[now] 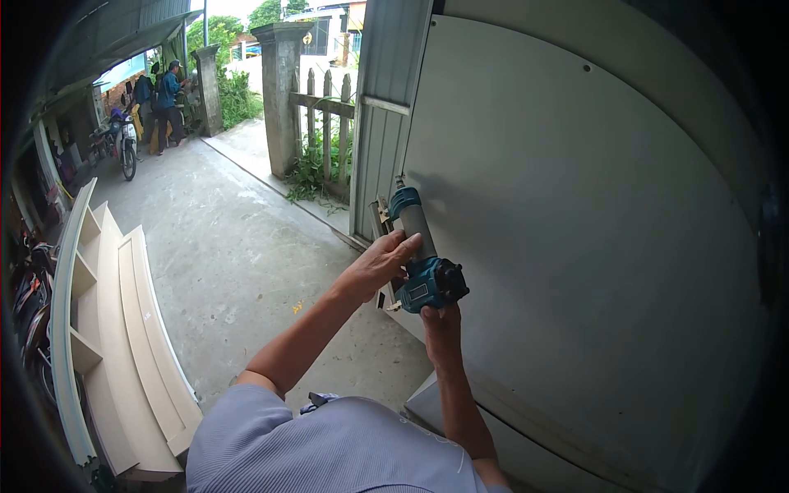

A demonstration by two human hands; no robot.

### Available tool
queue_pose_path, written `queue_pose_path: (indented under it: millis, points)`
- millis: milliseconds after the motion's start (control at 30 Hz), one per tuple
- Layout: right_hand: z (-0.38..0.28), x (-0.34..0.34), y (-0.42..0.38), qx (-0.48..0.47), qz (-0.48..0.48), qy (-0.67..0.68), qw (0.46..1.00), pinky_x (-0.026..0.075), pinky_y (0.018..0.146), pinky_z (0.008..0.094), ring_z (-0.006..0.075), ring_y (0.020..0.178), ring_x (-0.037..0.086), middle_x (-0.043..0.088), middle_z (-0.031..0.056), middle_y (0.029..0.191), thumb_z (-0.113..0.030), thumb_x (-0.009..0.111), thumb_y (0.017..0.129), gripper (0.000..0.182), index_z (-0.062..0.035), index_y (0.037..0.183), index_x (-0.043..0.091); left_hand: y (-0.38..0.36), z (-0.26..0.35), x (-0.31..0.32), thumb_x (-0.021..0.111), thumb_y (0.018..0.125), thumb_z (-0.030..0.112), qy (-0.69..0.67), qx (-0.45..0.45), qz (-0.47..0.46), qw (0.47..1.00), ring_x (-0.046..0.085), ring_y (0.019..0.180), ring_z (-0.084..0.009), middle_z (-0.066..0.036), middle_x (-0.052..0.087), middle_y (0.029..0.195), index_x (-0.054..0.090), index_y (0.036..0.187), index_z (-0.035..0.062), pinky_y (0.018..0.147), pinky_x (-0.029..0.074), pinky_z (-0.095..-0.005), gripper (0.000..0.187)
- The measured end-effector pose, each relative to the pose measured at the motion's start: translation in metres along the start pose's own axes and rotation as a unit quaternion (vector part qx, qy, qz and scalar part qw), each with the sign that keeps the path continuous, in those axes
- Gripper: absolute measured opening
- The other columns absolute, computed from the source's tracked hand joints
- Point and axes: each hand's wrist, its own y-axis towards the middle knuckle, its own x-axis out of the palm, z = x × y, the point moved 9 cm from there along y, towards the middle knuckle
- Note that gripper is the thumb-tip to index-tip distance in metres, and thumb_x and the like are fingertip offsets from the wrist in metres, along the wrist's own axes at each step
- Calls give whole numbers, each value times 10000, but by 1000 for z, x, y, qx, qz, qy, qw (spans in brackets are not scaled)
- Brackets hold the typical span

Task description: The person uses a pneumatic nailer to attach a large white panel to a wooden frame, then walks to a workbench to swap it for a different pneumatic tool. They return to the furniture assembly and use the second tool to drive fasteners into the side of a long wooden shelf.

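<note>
In the middle of the head view is a teal and grey nail gun, its black cap turned to the right and its metal fitting pointing away from me. A narrow magazine runs along its left side. My left hand lies across the grey grip, its fingers partly hidden behind the tool. From below, my right hand supports the teal head, thumb showing at the edge and the other fingers out of sight. Close beyond the tool stands a large pale panel, which carries a soft shadow.
Long cream wooden pieces with compartments lie on the left. Concrete floor stretches toward a gatepost and wooden fence. A motorbike and a person in blue are in the far left background.
</note>
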Motion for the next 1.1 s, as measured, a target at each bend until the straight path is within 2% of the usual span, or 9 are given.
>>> queue_pose_path:
  millis: [300, 467, 600, 700, 800, 867, 900, 967, 1100]
  points:
    - [14, -6, -3, 2, 15, -21, 1000, 347, 940, 321, 152, 1077, 447, 457, 60, 1173, -376, 690, 745, 700, -46, 1261, 351, 3, -6, -4, 444, 914, 410, 15, -8, -8, 1000, 490, 789, -42, 1, 530, 930, 474, 1142, 41, 680, 426, -216, 435]
    - [1, 5, -4, -18, 2, -6, 1000, 337, 951, 324, 155, 1086, 447, 469, 59, 1159, -345, 675, 760, 668, -47, 1264, 353, -4, 5, -4, 436, 920, 394, 12, 6, 13, 1000, 505, 802, -81, -19, 530, 938, 474, 1144, 39, 684, 436, -240, 421]
    - [-33, 28, 3, -60, -30, -36, 997, 331, 959, 324, 155, 1092, 450, 476, 59, 1151, -328, 651, 782, 639, -48, 1272, 349, -21, 50, 0, 436, 921, 389, 30, 38, 19, 999, 502, 793, -72, -19, 532, 919, 476, 1140, 25, 669, 430, -225, 427]
    - [-79, 54, 31, -106, -58, -28, 992, 331, 962, 331, 159, 1089, 457, 476, 64, 1162, -340, 635, 794, 631, -44, 1271, 346, -4, 108, -4, 432, 923, 379, 132, 128, 16, 983, 517, 770, -71, -20, 550, 876, 491, 1116, 10, 656, 431, -211, 421]
    - [-99, 60, 69, -132, -41, -23, 990, 328, 965, 331, 159, 1097, 452, 479, 70, 1171, -392, 633, 791, 664, -37, 1270, 341, 17, 158, -6, 434, 917, 390, 147, 148, 29, 978, 528, 721, -74, -21, 556, 838, 511, 1084, 7, 623, 443, -218, 424]
    - [-114, 68, 89, -155, -38, -6, 987, 343, 979, 336, 159, 1111, 458, 483, 71, 1163, -467, 658, 736, 751, -41, 1264, 338, 23, 195, -11, 462, 889, 435, 229, 217, 77, 946, 514, 572, -90, -36, 506, 674, 529, 914, -27, 477, 447, -244, 468]
    - [-122, 71, 96, -176, -35, 13, 984, 358, 992, 340, 160, 1125, 463, 488, 72, 1154, -543, 683, 681, 838, -44, 1258, 336, 25, 205, -12, 462, 889, 435, 229, 219, 76, 945, 514, 572, -90, -36, 506, 674, 529, 914, -27, 477, 447, -244, 468]
    - [-132, 75, 108, -190, -47, 19, 980, 351, 1008, 353, 169, 1135, 464, 487, 78, 1161, -541, 677, 683, 833, -48, 1259, 331, 33, 213, -13, 452, 886, 454, 261, 174, 69, 947, 530, 699, -83, -17, 552, 782, 555, 968, 18, 612, 442, -219, 456]
    - [-140, 82, 114, -204, -63, 41, 976, 370, 1006, 361, 173, 1115, 489, 482, 82, 1173, -517, 666, 702, 789, -58, 1251, 335, 37, 223, -14, 463, 879, 459, 255, 187, 62, 947, 526, 696, -80, -8, 549, 780, 563, 939, 25, 599, 438, -224, 449]
